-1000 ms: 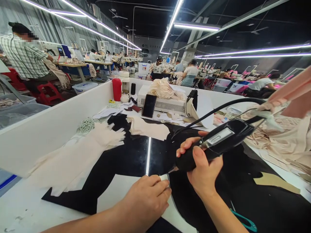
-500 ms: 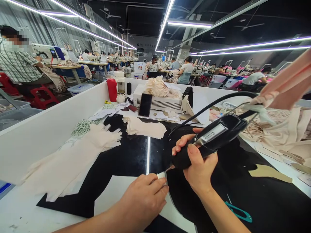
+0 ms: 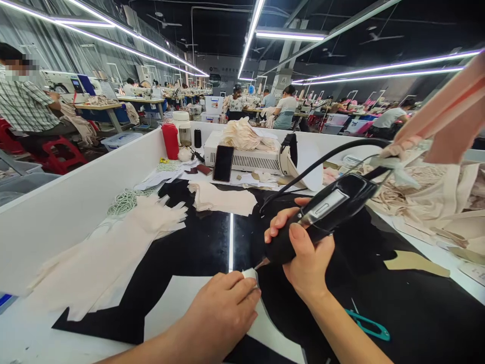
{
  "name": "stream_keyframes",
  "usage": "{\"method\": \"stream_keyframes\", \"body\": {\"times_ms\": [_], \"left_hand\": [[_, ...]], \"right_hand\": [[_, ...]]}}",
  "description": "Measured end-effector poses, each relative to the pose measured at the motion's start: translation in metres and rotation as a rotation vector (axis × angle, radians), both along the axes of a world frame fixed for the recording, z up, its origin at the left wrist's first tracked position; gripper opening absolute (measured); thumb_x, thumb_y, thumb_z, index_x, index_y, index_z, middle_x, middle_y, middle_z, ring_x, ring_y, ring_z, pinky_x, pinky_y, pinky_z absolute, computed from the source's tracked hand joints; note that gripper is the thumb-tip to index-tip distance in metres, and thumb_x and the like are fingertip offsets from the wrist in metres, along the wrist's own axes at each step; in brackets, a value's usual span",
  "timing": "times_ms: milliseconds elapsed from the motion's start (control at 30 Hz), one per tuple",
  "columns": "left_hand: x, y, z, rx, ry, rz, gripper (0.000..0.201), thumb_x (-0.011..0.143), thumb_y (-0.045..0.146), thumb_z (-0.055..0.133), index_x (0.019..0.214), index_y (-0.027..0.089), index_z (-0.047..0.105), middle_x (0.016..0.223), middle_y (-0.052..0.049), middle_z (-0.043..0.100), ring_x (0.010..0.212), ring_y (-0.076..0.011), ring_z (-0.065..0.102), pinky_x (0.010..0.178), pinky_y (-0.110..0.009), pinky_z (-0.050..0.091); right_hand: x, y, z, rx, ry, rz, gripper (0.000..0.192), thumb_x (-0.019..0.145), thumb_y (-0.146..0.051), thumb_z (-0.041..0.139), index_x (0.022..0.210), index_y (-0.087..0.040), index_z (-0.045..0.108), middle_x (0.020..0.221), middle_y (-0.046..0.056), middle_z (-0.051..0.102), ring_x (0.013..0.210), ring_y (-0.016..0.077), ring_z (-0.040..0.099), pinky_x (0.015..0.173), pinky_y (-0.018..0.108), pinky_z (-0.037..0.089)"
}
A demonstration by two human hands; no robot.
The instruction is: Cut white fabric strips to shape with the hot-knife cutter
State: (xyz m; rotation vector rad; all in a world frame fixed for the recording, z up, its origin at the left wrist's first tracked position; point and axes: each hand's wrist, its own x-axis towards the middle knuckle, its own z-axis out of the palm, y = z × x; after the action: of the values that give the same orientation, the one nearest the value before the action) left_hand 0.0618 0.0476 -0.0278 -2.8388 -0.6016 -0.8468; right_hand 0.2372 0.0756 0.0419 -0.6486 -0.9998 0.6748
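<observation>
My right hand point(image 3: 308, 253) is wrapped round a black corded electric cutter point(image 3: 329, 205), which slants down to the left. Its thin metal tip point(image 3: 262, 263) comes close to a small whitish block-like piece point(image 3: 250, 273). Around that piece the fingers of my left hand point(image 3: 227, 308) are curled, hiding most of it. Beneath my left hand lies a flat white sheet point(image 3: 172, 298) with a curved right edge, on a glossy black work surface point(image 3: 204, 242). Whether the tip touches the small piece, I cannot tell.
Stacked pale fabric pieces lie left point(image 3: 102, 253) and ahead point(image 3: 223, 198). A phone point(image 3: 223, 163) leans on a white box point(image 3: 246, 161). Teal snips point(image 3: 367, 324) and a beige cutout point(image 3: 417, 263) are at right. The black cord point(image 3: 303, 172) arches behind the cutter. People sew beyond the partition.
The view has shifted slightly, so most things sit a little further left. Both hands keep their grips, and the cutter's tip stays by the small whitish piece.
</observation>
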Motion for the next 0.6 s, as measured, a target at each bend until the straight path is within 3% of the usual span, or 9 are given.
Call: {"method": "stream_keyframes", "body": {"times_ms": [300,600], "left_hand": [[0.0011,0.0001,0.0066,-0.005,-0.036,0.007,0.021,0.109,0.02,0.05,0.118,0.014,0.068,0.116,-0.003,0.074,0.097,-0.0196,0.066,0.072,-0.032,0.052],[-0.0031,-0.0052,0.002,0.012,-0.001,0.026,0.022,0.108,0.02,0.052,0.12,0.014,0.069,0.119,-0.004,0.074,0.098,-0.0202,0.067,0.077,-0.031,0.053]], "right_hand": [[-0.0015,-0.0001,-0.0009,-0.016,0.007,0.01,0.038,0.087,-0.036,0.083,0.114,-0.028,0.058,0.079,-0.005,0.067,0.059,0.0137,0.062,0.053,0.029,0.056],[-0.0029,-0.0004,-0.003,-0.005,-0.017,0.014,0.035,0.088,-0.034,0.082,0.113,-0.028,0.058,0.08,-0.005,0.067,0.063,0.014,0.063,0.054,0.029,0.057]]}}
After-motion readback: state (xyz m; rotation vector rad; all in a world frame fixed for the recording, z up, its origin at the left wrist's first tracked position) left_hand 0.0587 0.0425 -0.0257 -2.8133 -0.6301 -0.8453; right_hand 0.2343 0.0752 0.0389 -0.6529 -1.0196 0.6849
